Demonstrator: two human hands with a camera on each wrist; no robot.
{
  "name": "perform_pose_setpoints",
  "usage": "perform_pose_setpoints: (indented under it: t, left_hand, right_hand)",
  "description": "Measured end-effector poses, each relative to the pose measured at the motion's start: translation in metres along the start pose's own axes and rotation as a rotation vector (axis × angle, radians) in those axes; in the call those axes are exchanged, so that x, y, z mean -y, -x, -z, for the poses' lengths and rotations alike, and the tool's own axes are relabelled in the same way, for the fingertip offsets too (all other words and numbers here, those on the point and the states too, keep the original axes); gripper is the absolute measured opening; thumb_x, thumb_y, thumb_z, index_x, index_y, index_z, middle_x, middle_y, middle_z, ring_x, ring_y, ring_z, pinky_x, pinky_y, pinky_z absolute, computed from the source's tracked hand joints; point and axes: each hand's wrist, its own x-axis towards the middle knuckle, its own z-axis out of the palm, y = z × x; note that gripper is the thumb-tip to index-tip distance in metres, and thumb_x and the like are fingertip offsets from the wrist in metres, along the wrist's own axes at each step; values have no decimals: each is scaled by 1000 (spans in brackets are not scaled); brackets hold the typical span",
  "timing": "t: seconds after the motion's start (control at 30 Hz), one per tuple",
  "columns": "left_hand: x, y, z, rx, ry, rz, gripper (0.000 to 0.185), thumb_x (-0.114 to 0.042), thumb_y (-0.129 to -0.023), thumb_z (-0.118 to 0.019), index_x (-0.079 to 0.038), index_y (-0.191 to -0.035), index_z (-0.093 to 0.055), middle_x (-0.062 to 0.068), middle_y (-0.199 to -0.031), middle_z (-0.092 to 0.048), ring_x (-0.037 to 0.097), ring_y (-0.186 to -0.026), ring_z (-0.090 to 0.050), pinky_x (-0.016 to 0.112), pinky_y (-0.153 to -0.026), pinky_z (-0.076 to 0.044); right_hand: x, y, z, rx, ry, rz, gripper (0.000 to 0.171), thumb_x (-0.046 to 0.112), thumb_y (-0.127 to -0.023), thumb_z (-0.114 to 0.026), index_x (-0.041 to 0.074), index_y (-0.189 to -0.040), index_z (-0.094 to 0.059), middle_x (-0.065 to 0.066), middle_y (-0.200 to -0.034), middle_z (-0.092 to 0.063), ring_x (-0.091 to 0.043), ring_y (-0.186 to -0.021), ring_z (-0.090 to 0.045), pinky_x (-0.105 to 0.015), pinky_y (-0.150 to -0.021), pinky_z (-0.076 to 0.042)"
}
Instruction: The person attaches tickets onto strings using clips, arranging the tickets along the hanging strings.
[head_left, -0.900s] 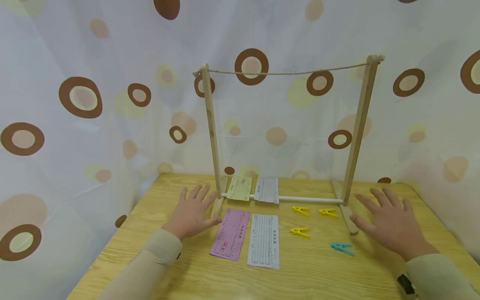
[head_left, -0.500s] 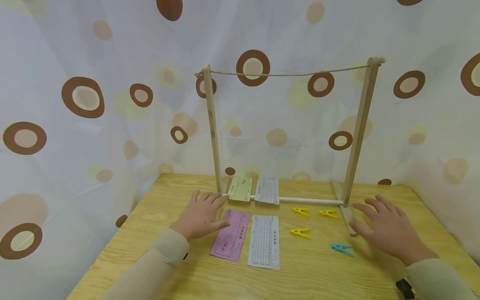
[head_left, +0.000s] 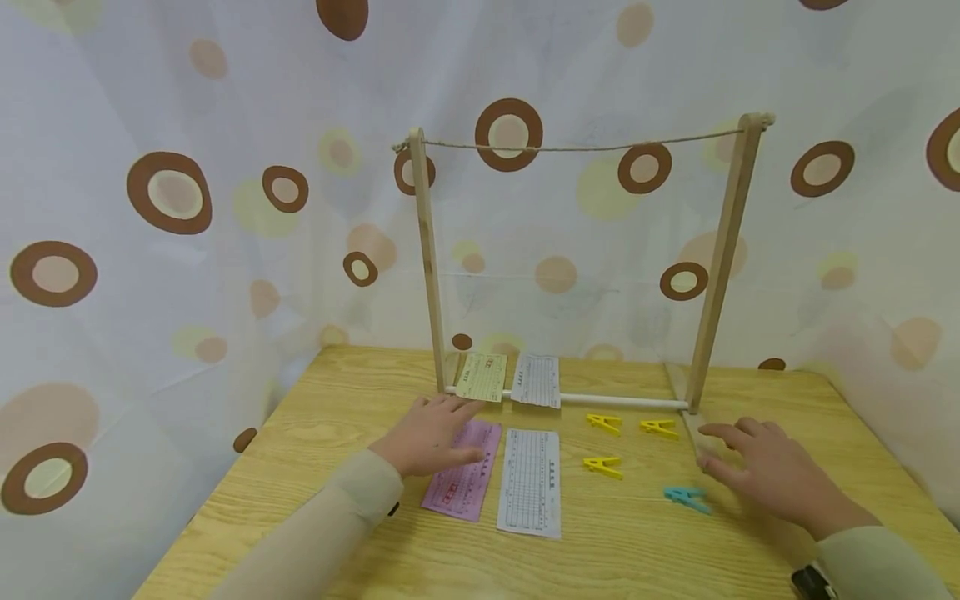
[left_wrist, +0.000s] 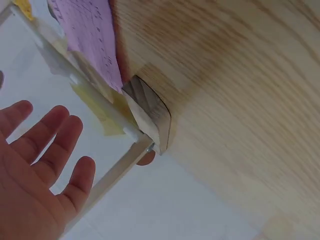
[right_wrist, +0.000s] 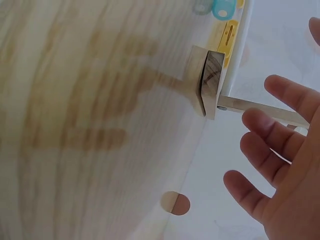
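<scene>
My left hand lies flat, fingers straight, over the upper left part of a pink paper slip; whether it touches the slip is unclear. The left wrist view shows this hand spread, beside the stand's left wooden foot. My right hand hovers open, holding nothing, by the stand's right foot, close to a blue clothespin. A white slip lies beside the pink one. Three yellow clothespins lie between the slips and my right hand.
A wooden stand with a string line across its top stands at the back of the wooden table. A yellow slip and another white slip lie across its white bottom rod. A dotted curtain hangs behind.
My left hand slid right, from beside the stand's left foot onto the pink slip. My right hand drew back slightly and sank toward the table near the right foot.
</scene>
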Motion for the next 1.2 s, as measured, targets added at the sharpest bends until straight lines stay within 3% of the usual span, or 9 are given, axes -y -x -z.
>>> perform_pose_setpoints:
  t: [0.27, 0.53, 0.77, 0.93, 1.2]
  left_hand:
    - [-10, -18, -4, 80, -16, -38, 75, -59, -89, -70, -31, -154, -44, 6, -146, -52, 28, -134, -48, 58, -110, -32]
    - [-17, -37, -12, 171, 12, -4, 75, -62, -86, -71, -35, -152, -46, 3, -141, -54, 23, -125, -53, 47, -106, -40]
    - [-22, -47, -16, 224, 33, 13, 70, -63, -87, -69, -37, -149, -49, 0, -131, -56, 19, -112, -55, 43, -96, -46]
    - [-26, -52, -22, 227, 15, 38, 69, -63, -86, -70, -35, -146, -53, -1, -135, -58, 22, -122, -55, 46, -103, -42]
    - [-35, -59, -22, 219, -25, 88, 69, -61, -82, -75, -28, -140, -61, -3, -133, -62, 22, -124, -57, 46, -106, -41]
  right_hand:
    - [-5, 2, -5, 167, -183, 3, 61, 50, -98, -63, 8, -141, -56, -1, -94, -53, -17, -80, -48, -37, -64, -41]
    - [-4, 8, -7, 294, -364, -19, 76, 47, -93, -71, 3, -149, -45, -1, -76, -48, -10, -60, -40, -29, -52, -33]
    - [-4, 10, -10, 364, -392, -11, 72, 44, -89, -76, 7, -144, -52, -2, -76, -47, -9, -60, -39, -28, -54, -33]
    - [-3, 9, -11, 392, -403, 5, 68, 42, -88, -78, 7, -141, -55, -2, -75, -47, -9, -62, -39, -29, -56, -32]
    - [-3, 8, -12, 389, -340, 3, 68, 41, -87, -79, 11, -143, -55, 0, -74, -48, -8, -63, -41, -30, -59, -34]
